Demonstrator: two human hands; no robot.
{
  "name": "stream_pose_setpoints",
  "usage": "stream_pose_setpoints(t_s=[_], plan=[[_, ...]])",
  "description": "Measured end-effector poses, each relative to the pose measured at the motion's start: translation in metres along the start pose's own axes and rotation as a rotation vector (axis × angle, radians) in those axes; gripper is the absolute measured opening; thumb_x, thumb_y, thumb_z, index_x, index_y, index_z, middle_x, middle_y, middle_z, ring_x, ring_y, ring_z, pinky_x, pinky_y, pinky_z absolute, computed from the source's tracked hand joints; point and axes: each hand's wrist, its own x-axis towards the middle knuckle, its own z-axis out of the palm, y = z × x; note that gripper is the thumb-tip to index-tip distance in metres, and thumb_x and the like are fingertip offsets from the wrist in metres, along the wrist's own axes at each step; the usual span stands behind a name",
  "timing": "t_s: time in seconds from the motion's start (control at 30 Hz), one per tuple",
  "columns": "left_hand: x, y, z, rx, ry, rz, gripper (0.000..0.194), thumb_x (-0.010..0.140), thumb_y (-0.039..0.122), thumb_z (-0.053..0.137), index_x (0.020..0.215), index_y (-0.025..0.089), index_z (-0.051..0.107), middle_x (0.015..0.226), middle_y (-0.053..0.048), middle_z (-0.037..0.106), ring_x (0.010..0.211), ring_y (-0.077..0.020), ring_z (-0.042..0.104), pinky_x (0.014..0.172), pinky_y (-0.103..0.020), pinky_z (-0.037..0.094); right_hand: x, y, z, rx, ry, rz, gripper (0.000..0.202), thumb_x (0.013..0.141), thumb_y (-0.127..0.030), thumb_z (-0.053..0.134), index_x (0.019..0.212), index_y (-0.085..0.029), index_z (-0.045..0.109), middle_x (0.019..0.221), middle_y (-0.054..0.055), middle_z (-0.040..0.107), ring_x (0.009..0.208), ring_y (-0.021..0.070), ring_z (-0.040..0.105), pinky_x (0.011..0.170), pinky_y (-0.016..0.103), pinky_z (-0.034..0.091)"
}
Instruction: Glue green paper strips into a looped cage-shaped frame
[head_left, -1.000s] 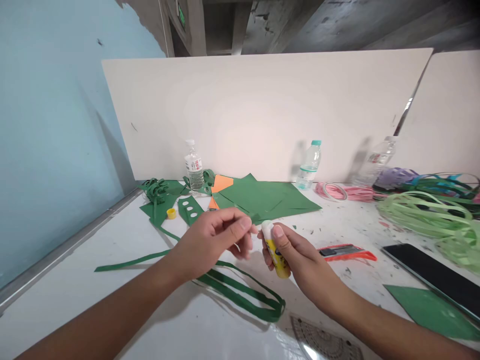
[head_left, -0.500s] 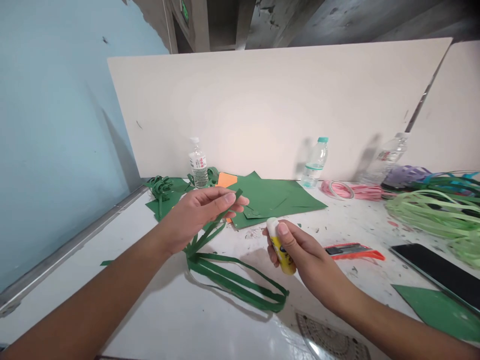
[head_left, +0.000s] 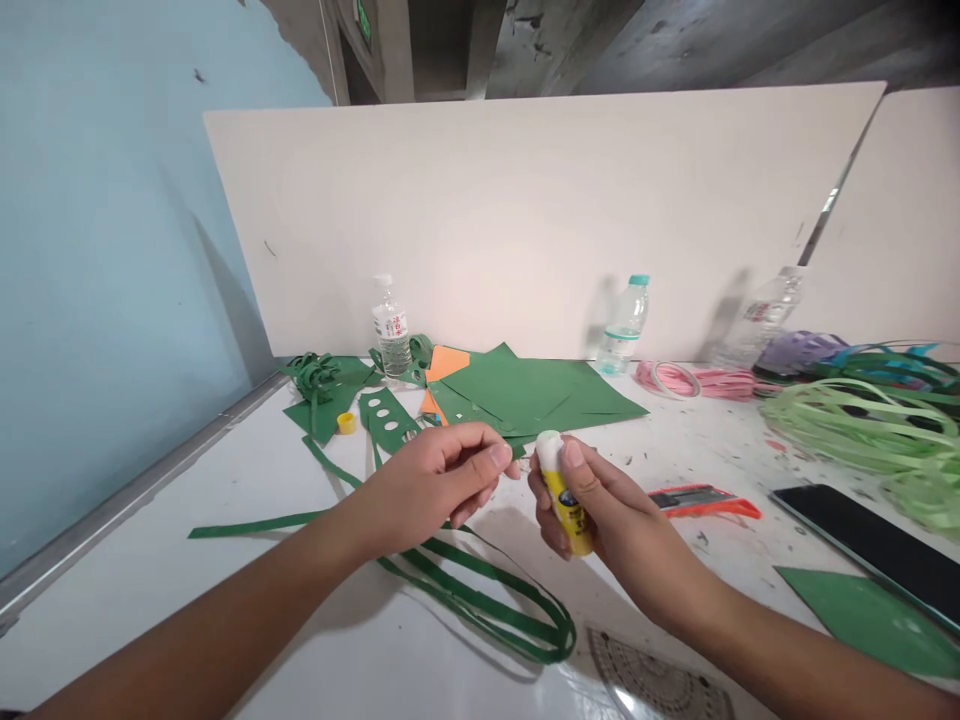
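My left hand (head_left: 457,475) is pinched closed on a green paper strip, and only a bit of its end shows by the fingertips. Below that hand, looped green paper strips (head_left: 517,610) trail over the white table, with one long end lying out to the left. A yellow glue stick (head_left: 570,515) with a white top stands tilted in my right hand (head_left: 600,495), whose fingers wrap around it. Its top is close to my left fingertips but apart from them. A small yellow cap (head_left: 346,423) lies on the table beyond my left forearm.
Green paper sheets (head_left: 555,390) and an orange piece (head_left: 448,362) lie at the back. Bottles (head_left: 392,330) stand along the white board. To the right are an orange cutter (head_left: 705,500), a phone (head_left: 870,540), pale green strips (head_left: 855,430) and a protractor (head_left: 652,680).
My left hand has moved right and down, nearer the glue stick, drawing the strip along. The yellow cap and a punched green piece now show behind it. My right hand stays nearly in place.
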Motion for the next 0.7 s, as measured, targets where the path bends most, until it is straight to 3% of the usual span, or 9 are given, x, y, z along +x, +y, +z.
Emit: stream_pose_setpoints(t_s=[0.23, 0.37, 0.53, 0.7], plan=[[-0.004, 0.004, 0.008, 0.023, -0.030, 0.020, 0.035, 0.104, 0.048, 0.057, 0.084, 0.019, 0.061, 0.062, 0.008, 0.036, 0.055, -0.0088, 0.030, 0.049, -0.020, 0.026, -0.008, -0.004, 0.003, -0.032, -0.092, -0.035, 0.048, 0.106, -0.066, 0.035, 0.098, -0.025, 0.058, 0.081, 0.000, 0.053, 0.075, 0.0193, 0.046, 0.073, 0.035, 0.037], [-0.004, 0.005, 0.010, 0.000, -0.032, 0.052, 0.025, 0.101, 0.037, 0.064, 0.082, 0.020, 0.063, 0.059, 0.009, 0.033, 0.055, -0.0091, 0.027, 0.049, -0.021, 0.024, -0.013, -0.001, 0.005, -0.081, -0.128, -0.084, 0.048, 0.109, -0.062, 0.032, 0.088, -0.025, 0.053, 0.079, -0.001, 0.051, 0.075, 0.0188, 0.043, 0.073, 0.034, 0.034], [-0.003, 0.003, 0.010, -0.008, -0.033, 0.085, 0.023, 0.101, 0.035, 0.064, 0.083, 0.021, 0.065, 0.058, 0.010, 0.032, 0.053, -0.0097, 0.023, 0.052, -0.023, 0.024, -0.015, 0.000, 0.007, -0.126, -0.160, -0.139, 0.044, 0.111, -0.058, 0.030, 0.092, -0.025, 0.051, 0.080, -0.001, 0.049, 0.075, 0.0189, 0.042, 0.071, 0.034, 0.033], [-0.002, 0.003, 0.010, 0.021, -0.016, 0.125, 0.025, 0.101, 0.036, 0.064, 0.082, 0.021, 0.064, 0.062, 0.008, 0.047, 0.056, -0.0104, 0.035, 0.058, -0.024, 0.031, -0.015, -0.001, 0.008, -0.145, -0.155, -0.125, 0.045, 0.111, -0.059, 0.029, 0.089, -0.025, 0.049, 0.079, -0.001, 0.049, 0.073, 0.0180, 0.042, 0.070, 0.033, 0.033]])
